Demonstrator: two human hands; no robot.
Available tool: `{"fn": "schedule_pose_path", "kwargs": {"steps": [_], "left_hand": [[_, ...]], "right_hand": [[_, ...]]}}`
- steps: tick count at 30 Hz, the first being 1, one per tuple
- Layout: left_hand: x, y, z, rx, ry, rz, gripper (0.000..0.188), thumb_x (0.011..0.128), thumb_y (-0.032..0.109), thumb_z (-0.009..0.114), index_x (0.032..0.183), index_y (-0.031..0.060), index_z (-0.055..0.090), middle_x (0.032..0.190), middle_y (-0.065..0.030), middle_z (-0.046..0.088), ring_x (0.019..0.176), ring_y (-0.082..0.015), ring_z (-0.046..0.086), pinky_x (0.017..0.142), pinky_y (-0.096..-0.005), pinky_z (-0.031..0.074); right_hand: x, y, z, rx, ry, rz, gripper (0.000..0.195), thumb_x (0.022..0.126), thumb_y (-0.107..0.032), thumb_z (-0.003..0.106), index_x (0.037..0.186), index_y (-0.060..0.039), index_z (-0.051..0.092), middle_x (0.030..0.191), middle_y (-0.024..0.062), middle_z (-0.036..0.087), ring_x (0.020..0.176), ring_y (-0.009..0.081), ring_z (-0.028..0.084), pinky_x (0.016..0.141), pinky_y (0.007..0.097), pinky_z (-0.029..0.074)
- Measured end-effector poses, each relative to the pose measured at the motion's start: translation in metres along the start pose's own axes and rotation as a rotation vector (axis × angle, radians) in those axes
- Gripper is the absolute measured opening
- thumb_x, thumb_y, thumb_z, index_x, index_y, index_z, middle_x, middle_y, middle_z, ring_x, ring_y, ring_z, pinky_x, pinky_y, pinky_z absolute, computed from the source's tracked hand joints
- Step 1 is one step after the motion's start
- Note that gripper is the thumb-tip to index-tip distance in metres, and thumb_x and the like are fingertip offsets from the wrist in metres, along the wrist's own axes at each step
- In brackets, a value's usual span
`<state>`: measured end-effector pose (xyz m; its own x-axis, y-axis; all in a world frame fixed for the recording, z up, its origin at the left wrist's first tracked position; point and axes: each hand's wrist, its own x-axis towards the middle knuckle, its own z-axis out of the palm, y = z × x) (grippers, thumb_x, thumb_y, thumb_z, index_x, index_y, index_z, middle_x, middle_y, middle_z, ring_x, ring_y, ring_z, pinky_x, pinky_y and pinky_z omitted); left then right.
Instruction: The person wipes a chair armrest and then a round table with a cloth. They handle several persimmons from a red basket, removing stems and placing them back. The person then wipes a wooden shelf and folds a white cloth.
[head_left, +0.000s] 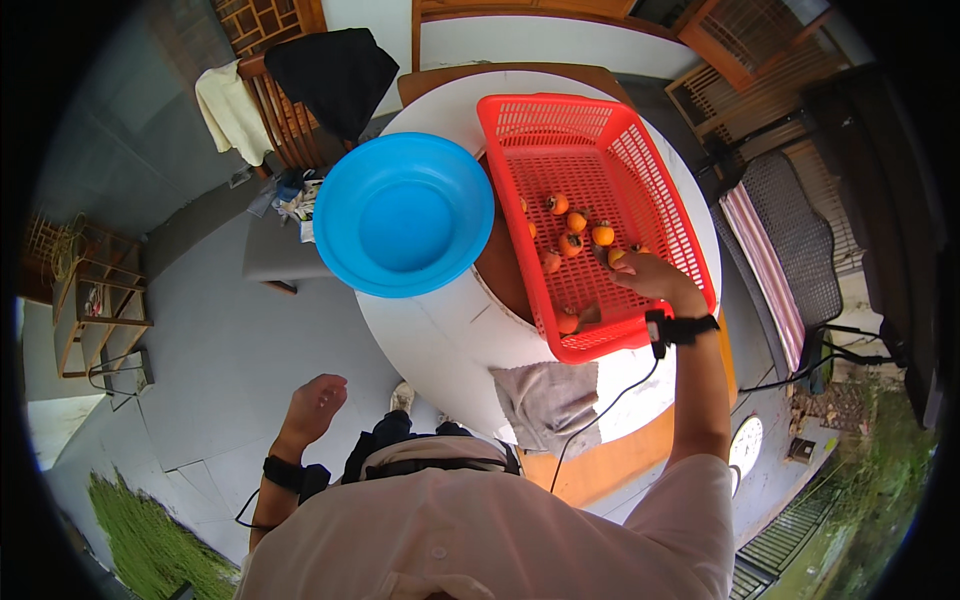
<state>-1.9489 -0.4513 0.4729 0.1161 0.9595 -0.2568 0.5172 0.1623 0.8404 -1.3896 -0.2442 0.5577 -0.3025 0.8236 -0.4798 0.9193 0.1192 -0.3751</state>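
Observation:
A red plastic basket (540, 277) stands on a round white table (442, 337), with several orange persimmons (570, 244) inside. My right hand (654, 277) reaches over its near right part, fingers at a yellowish persimmon (616, 256); whether they grip it is hidden. Left of the basket, a blue plastic basin (405, 217) holds no fruit. My left hand (318, 405) is raised over the floor beside the table, away from the basket, its fingers loosely curled and nothing visible in it.
A grey cloth (544, 401) lies at the table's near edge. A wooden chair (277, 112) with a black garment and a pale cloth is at the back left. A grey stool (281, 251) holds folded items. A wicker seat (795, 247) stands right. A black cable runs from my right wristband.

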Motion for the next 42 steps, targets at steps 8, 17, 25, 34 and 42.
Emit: {"fn": "schedule_pose_path", "kwargs": {"steps": [8,17,25,34,42], "left_hand": [[0.021,0.007,0.004,0.020,-0.151,0.024,0.018,0.093,0.012,0.061,0.107,0.0015,0.061,0.089,-0.0060,0.066,0.080,-0.0123,0.062,0.073,-0.0262,0.051],[0.062,0.016,0.023,0.056,-0.339,0.121,0.020,0.092,0.013,0.061,0.109,0.0011,0.061,0.090,-0.0049,0.066,0.080,-0.0118,0.061,0.073,-0.0264,0.050],[0.060,0.028,0.029,0.148,-0.396,0.109,0.022,0.092,0.014,0.062,0.108,0.0006,0.061,0.092,-0.0054,0.067,0.082,-0.0127,0.063,0.075,-0.0279,0.051],[0.039,0.003,0.011,0.147,-0.327,0.044,0.022,0.091,0.017,0.063,0.108,0.0015,0.062,0.091,-0.0083,0.067,0.082,-0.0160,0.063,0.076,-0.0293,0.051],[0.082,0.003,0.062,0.146,-0.458,0.168,0.023,0.091,0.018,0.063,0.107,0.0017,0.062,0.088,-0.0079,0.067,0.077,-0.0150,0.063,0.071,-0.0295,0.051]], "right_hand": [[-0.129,-0.037,0.162,0.606,-0.314,0.134,0.056,0.089,-0.033,0.066,0.136,-0.0089,0.049,0.127,0.0154,0.059,0.120,0.0254,0.053,0.099,0.0369,0.043],[-0.093,-0.078,0.366,0.178,-0.019,0.448,0.107,0.069,-0.053,0.077,0.152,-0.0334,0.014,0.156,0.0220,-0.016,0.135,0.0596,-0.018,0.098,0.0788,0.010],[-0.125,-0.016,0.370,0.150,0.165,0.694,0.088,0.077,-0.052,0.071,0.149,-0.0429,0.021,0.161,0.0007,-0.005,0.141,0.0519,-0.009,0.100,0.0788,0.008],[-0.122,0.113,0.342,0.460,0.240,1.236,0.108,0.079,-0.075,0.048,0.153,-0.0173,-0.007,0.156,0.0235,-0.015,0.141,0.0527,-0.011,0.107,0.0700,0.007],[-0.052,-0.013,0.385,0.069,0.235,0.755,0.086,0.087,-0.068,0.040,0.145,-0.0043,0.036,0.156,0.0268,-0.008,0.138,0.0577,-0.010,0.106,0.0714,-0.001]]}}
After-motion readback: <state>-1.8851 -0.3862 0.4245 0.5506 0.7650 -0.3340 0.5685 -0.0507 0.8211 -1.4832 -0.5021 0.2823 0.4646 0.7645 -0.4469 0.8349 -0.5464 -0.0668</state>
